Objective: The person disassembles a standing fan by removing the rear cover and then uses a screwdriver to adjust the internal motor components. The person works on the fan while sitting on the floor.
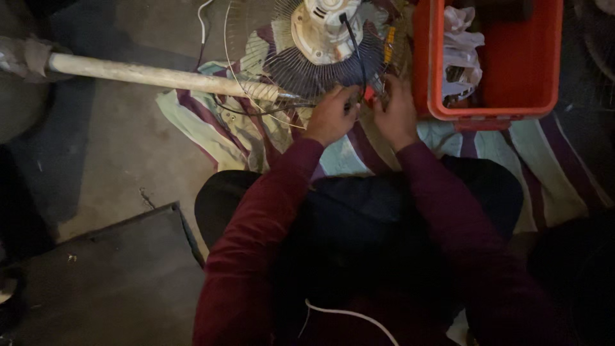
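A fan lies on its side on a striped cloth (224, 128), its white motor housing (320, 25) facing me and its wire guard (307, 74) spreading around it. A black cord (359, 54) runs down from the motor. My left hand (332, 115) is closed at the lower rim of the guard, where the cord ends. My right hand (396, 112) is closed beside it at the same rim, next to something small and red. What the fingers pinch is hidden. Both sleeves are dark red.
The fan's pale pole (147, 75) stretches left across the concrete floor. An orange plastic crate (519, 64) with white plastic bags stands at the upper right, close to my right hand. A dark flat board (115, 269) lies at the lower left. A white cable (352, 317) crosses my lap.
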